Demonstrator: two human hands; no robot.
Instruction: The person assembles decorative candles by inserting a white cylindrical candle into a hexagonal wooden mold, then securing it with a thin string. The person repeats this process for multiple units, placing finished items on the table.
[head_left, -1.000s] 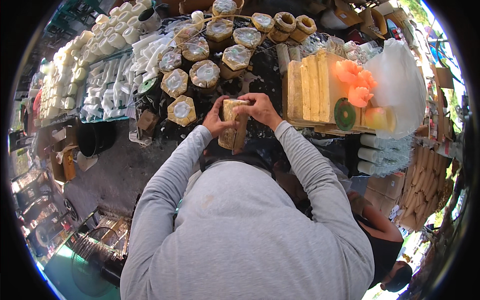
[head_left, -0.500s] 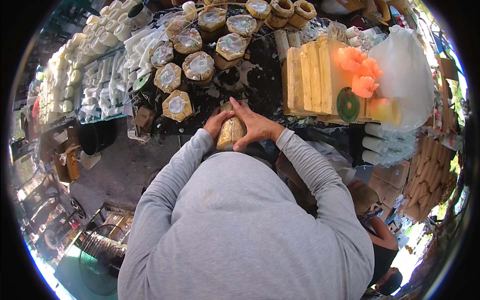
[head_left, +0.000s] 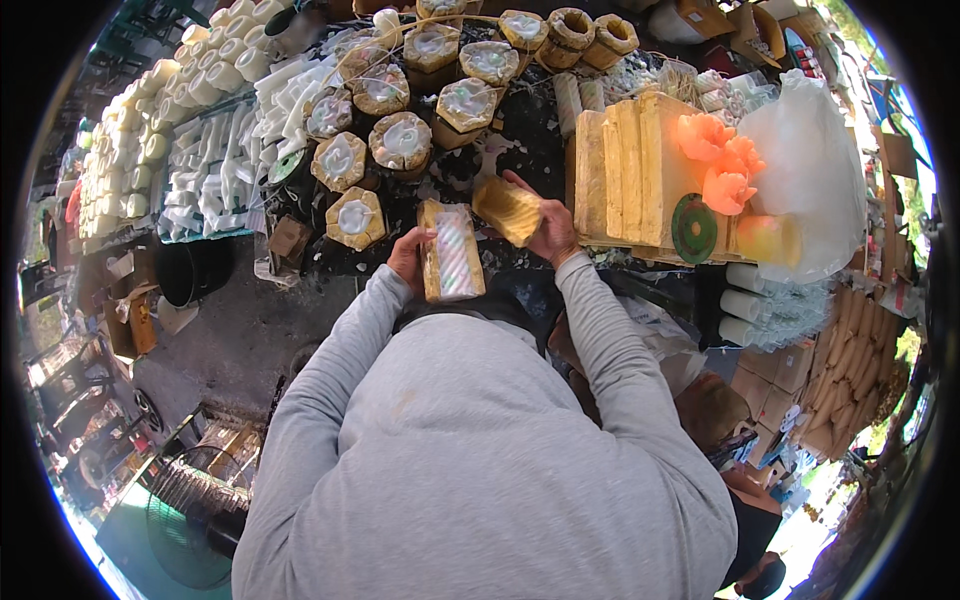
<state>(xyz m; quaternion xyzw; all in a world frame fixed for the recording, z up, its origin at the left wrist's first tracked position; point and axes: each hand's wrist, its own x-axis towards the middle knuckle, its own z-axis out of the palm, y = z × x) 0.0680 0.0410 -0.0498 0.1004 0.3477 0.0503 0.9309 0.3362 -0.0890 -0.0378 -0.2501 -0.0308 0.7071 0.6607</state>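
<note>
while left hand [head_left: 408, 258] grips the open mould half [head_left: 451, 251], right hand [head_left: 548, 225] clasps the other half [head_left: 508, 209] just beside.

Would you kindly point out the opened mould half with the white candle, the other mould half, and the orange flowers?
mould half with white candle [head_left: 452, 252], head view, candle's middle.
other mould half [head_left: 508, 208], head view, outer face.
orange flowers [head_left: 725, 165], head view, middle bloom.

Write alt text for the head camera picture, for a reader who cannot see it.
A person in a grey sweatshirt holds an opened yellow mould half with a pale twisted candle inside in the left hand, and the other mould half in the right hand. Beyond them a dark worktable carries hexagonal moulds, white candles and orange wax flowers.
</note>
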